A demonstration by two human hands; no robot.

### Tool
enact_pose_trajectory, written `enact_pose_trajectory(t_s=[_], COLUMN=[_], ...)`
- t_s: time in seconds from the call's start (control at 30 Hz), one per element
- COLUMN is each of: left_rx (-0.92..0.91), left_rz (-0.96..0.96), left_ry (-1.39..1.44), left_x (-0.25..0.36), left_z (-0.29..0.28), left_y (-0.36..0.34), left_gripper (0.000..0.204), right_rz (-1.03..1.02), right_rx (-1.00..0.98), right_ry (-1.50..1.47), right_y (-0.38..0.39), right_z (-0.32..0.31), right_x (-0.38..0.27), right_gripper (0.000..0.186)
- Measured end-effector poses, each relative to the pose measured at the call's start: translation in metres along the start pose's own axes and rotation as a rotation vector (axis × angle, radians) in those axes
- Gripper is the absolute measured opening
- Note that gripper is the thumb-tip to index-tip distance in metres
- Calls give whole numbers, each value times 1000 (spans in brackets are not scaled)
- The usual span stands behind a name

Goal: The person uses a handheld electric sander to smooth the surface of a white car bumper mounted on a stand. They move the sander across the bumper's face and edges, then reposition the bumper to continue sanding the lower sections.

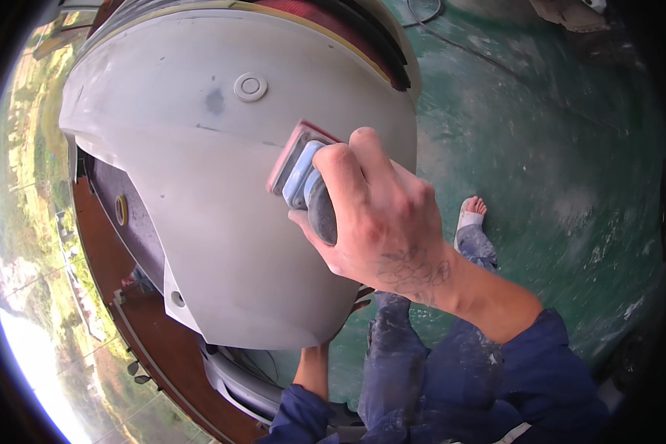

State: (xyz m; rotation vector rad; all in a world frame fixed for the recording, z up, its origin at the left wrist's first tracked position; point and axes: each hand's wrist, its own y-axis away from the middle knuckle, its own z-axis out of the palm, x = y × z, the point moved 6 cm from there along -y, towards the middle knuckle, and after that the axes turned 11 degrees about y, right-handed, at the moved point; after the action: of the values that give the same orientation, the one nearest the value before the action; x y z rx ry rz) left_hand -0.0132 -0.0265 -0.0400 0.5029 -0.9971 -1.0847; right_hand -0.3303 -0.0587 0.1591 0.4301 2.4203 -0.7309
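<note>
A large curved grey-white bumper-like panel (266,222) fills the middle, with a round cap (250,86) and a few dark scuffs on it. My right hand (381,203) is closed around a sanding block (300,177), with a blue and dark grey body and a reddish pad. The pad's face lies against the panel, right of the scuffs. My left hand (361,299) is mostly hidden behind the panel's near edge. Its forearm rises beneath the panel, and a few shadowed fingers stick out apart past the edge.
A yellow tape roll (121,210) lies on a dark surface left of the panel. Another grey curved part (248,388) is below. A hose (462,44) crosses the dusty green floor (555,170) at the far right. My sandalled foot (471,212) stands right of the panel.
</note>
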Motion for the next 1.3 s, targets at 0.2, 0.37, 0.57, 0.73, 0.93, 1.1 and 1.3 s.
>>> enact_pose_trajectory(t_s=[0.2, 0.37, 0.57, 0.73, 0.93, 1.1, 1.3], left_rx=[50, 75, 66, 72, 97, 95, 78], left_rz=[56, 91, 95, 116, 153, 164, 164], left_ry=[61, 107, 151, 188, 243, 299, 352], left_x=[1, -3, -7, -3, -4, -12, -16], left_z=[-24, -37, -36, -34, -41, -50, -52], left_y=[5, 7, 7, 15, 18, 9, 4], left_gripper=[65, 64, 63, 62, 61, 60, 59], right_rz=[30, -2, -64, -19, -67, -140, -266], right_rx=[87, 103, 82, 54, -29, 29, -6], right_ry=[-129, -117, -96, 33, 52, 34, 100], right_y=[59, 134, 113, 6, 11, 100, 68], right_z=[15, 50, 35, 10, 19, 31, 17], right_x=[29, 77, 36, -36, -61, -14, -14], right_gripper=[70, 71, 71, 66, 69, 68, 70])
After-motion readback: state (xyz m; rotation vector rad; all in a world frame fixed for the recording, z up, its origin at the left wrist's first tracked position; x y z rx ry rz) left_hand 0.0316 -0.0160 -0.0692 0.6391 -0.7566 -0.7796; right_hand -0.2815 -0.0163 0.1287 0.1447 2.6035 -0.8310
